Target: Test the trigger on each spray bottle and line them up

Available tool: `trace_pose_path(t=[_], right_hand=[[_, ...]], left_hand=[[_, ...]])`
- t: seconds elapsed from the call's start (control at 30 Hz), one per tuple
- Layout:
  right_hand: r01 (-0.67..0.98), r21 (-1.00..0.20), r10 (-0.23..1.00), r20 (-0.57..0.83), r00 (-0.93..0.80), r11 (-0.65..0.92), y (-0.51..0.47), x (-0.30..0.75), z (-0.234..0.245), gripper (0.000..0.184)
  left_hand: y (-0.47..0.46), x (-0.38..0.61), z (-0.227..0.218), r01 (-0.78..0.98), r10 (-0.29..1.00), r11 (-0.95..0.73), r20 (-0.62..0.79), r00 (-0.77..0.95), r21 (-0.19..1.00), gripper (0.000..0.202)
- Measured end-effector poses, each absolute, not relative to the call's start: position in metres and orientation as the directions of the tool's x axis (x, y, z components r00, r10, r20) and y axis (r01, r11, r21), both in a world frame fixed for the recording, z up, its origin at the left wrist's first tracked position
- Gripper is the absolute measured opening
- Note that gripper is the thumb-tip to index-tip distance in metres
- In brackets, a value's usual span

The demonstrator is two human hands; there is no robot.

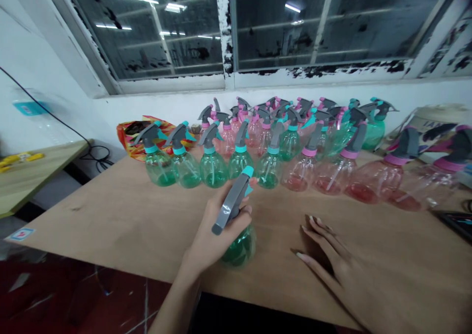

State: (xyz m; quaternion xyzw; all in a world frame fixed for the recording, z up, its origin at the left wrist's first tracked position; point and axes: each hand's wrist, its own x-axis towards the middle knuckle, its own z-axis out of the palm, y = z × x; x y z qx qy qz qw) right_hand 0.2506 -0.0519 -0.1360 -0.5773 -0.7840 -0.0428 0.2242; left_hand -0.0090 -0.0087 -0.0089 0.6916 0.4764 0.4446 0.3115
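My left hand (217,226) is wrapped round the neck of a green spray bottle (239,248) near the table's front edge. Its grey head with a turquoise nozzle points away from me, and the hand hides its collar. To the right, my right hand (328,255) rests over the tabletop with fingers stretched out and nothing in them. Beyond both hands stands a front row of spray bottles: several green ones (214,169) on the left, several pink ones (298,174) on the right. Liquid shows in the bottom of each.
More spray bottles (254,130) crowd behind the front row, below the window (165,29). An orange patterned bag (129,140) lies at the back left of the wooden table (110,221). A dark flat device (457,223) sits at the right edge. Another table (33,172) stands left, near a black cable (99,154).
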Motion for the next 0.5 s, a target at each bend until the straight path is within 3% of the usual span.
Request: trace_pose_path(t=[0.13,0.27,0.5], right_hand=[[0.916,-0.230,0.887,0.407,-0.217,0.329,-0.052,0.250,-0.137,0.062],[0.908,-0.254,0.892,0.397,-0.217,0.334,-0.052,0.250,-0.138,0.062],[0.917,-0.223,0.892,0.392,-0.225,0.330,-0.051,0.252,-0.138,0.064]], left_hand=[[-0.010,-0.008,-0.009,0.363,0.936,-0.353,0.323,0.143,0.862,0.039],[-0.011,-0.007,-0.004,0.451,0.923,-0.380,0.363,0.127,0.808,0.034],[-0.010,-0.004,0.002,0.436,0.891,-0.451,0.424,0.165,0.778,0.012]])
